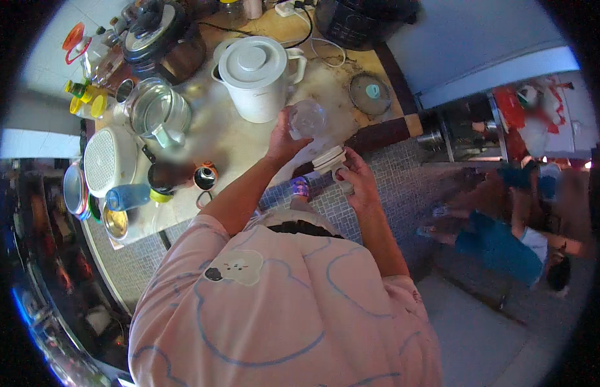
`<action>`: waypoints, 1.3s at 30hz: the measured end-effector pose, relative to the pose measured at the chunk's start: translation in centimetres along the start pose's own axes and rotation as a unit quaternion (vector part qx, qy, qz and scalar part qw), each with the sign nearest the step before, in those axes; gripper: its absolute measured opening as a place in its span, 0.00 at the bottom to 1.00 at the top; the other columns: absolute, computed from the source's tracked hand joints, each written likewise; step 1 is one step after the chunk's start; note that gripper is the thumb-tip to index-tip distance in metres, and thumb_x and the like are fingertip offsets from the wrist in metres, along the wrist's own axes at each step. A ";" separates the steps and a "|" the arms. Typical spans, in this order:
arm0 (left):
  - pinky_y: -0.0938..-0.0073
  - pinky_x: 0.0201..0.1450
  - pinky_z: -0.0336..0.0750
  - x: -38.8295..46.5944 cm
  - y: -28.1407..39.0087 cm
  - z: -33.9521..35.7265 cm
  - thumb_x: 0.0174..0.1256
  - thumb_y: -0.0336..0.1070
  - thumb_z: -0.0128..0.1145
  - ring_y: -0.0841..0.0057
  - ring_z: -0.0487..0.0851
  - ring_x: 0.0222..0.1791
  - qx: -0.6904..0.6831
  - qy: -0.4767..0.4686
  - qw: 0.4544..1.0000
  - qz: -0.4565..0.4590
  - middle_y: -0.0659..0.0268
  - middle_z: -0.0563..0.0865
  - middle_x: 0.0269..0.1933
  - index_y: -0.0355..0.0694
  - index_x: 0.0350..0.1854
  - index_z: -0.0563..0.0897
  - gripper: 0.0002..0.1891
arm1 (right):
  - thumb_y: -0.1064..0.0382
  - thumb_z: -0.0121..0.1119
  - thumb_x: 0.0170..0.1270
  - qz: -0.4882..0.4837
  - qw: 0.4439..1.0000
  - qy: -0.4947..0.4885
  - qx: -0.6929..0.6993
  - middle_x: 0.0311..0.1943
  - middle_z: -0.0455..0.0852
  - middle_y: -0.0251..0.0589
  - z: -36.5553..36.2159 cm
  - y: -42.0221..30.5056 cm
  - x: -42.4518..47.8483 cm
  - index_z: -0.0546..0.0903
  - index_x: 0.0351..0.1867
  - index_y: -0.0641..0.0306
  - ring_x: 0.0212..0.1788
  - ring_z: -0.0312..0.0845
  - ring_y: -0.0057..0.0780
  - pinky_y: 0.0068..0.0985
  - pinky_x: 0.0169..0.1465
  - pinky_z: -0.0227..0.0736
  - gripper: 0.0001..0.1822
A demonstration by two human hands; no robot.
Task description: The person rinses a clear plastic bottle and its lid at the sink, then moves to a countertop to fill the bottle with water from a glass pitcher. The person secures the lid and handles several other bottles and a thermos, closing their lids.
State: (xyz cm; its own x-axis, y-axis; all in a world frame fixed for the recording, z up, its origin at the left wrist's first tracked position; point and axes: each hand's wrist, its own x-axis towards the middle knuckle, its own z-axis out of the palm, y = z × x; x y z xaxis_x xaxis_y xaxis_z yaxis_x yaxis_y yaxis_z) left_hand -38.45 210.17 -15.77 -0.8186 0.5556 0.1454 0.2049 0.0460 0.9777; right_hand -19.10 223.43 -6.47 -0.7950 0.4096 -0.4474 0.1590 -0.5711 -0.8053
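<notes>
My left hand (284,141) grips a clear, transparent cup or container (307,119) above the table's edge. In my right hand (362,180) is a pale lid-like piece (330,159) with a ringed rim and a loop handle, a short way below and right of the clear container. The two pieces are apart. A white lidded pitcher (255,80) stands on the table just beyond my left hand. To its left is a glass pot or jug (159,109) with a pale green handle. A round glass lid with a pale green knob (370,93) lies at the right.
The table (222,140) also bears a pressure cooker (162,46), a black appliance (365,22), cables, a white perforated basket (110,156), a blue bottle (127,197) and an orange-rimmed cup (205,176). A person in blue (503,242) is off to the right.
</notes>
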 end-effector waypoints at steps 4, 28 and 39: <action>0.61 0.63 0.73 0.4 -0.9 2.5 0.41 0.35 0.79 0.54 0.74 0.64 0.090 0.065 0.994 0.011 0.49 0.73 0.63 0.38 0.71 0.57 0.53 | 0.77 0.57 0.57 0.027 0.999 -0.033 -0.021 0.50 0.81 0.40 -2.5 -1.9 2.9 0.70 0.68 0.63 0.47 0.78 0.28 0.28 0.48 0.75 0.33; 0.53 0.66 0.71 -9.7 7.3 1.8 0.72 0.41 0.56 0.63 0.75 0.65 -0.550 -0.047 0.787 -0.277 0.59 0.74 0.66 0.42 0.69 0.67 0.26 | 0.65 0.65 0.64 0.009 0.946 -0.267 -0.180 0.57 0.78 0.44 -1.5 -1.6 5.4 0.67 0.67 0.68 0.57 0.75 0.31 0.31 0.62 0.71 0.31; 0.51 0.69 0.70 -11.0 8.6 1.0 0.71 0.39 0.56 0.62 0.73 0.67 -0.551 0.007 0.784 -0.284 0.59 0.74 0.66 0.40 0.71 0.64 0.28 | 0.63 0.63 0.67 0.041 0.909 -0.324 -0.261 0.56 0.78 0.45 0.7 -0.7 5.6 0.68 0.64 0.73 0.59 0.74 0.28 0.29 0.62 0.70 0.28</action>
State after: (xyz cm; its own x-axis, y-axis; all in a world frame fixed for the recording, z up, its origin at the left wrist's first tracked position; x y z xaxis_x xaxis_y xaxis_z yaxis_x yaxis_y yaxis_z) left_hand -27.17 205.24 -9.11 -0.6173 0.6958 -0.3672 -0.7773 -0.4676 0.4208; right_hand -24.06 225.63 -8.18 -0.9188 -0.2201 -0.3276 0.3548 -0.0969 -0.9299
